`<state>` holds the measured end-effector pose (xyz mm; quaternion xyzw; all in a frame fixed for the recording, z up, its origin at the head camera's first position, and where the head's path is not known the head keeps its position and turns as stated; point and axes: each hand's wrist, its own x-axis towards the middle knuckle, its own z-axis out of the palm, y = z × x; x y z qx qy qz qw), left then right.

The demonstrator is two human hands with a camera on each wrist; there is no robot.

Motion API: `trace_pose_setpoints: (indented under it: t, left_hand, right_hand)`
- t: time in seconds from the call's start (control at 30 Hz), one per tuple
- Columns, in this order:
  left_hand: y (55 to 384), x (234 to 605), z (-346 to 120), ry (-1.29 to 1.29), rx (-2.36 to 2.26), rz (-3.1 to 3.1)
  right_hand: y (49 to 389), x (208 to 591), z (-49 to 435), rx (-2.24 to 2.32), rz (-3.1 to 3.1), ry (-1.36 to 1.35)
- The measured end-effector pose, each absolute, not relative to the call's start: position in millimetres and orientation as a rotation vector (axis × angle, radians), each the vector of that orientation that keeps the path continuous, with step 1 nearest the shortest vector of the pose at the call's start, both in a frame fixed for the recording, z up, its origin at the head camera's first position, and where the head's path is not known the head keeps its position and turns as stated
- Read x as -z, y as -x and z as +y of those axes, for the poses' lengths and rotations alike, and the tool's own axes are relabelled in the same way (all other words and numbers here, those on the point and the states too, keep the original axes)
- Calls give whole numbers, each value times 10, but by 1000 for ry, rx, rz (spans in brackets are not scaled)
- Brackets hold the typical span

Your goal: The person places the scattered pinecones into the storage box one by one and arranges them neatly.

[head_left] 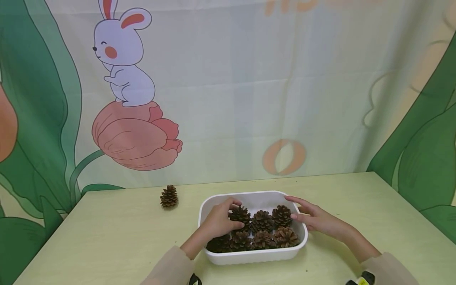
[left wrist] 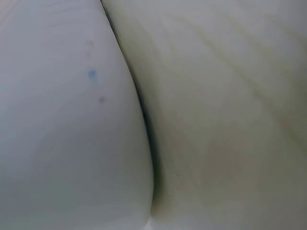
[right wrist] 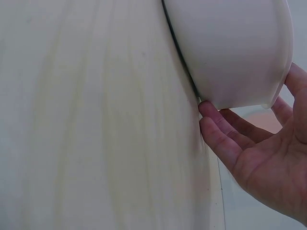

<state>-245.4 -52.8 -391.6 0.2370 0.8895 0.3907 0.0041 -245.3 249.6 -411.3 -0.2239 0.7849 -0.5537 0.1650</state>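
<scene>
A white plastic bin (head_left: 249,258) with rounded corners stands on the table and holds several brown pine cones (head_left: 263,221). My left hand (head_left: 221,219) reaches over the bin's left side and grips a pine cone (head_left: 240,215) at the back left, thumb in front and fingers behind. At the bin's right end, my right hand (head_left: 320,221) holds the wall, with the thumb over the rim. In the right wrist view the fingers (right wrist: 221,139) of that hand lie at the bin's lower outer corner. The left wrist view shows only the bin's outer wall (left wrist: 76,143) and the tabletop.
A single pine cone (head_left: 169,197) stands upright on the pale yellow table (head_left: 117,237), left of the bin near the back edge. Behind the table hangs a cloth backdrop (head_left: 221,99) printed with a rabbit, a tulip and green leaves.
</scene>
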Motion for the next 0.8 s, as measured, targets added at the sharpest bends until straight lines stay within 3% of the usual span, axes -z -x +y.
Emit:
trace_pose_setpoints:
  t: [0.8]
  left_hand:
    - [2409, 3736, -861, -602, -1570, 2700]
  right_hand:
    - [2477, 4130, 2507, 1571, 2224, 625]
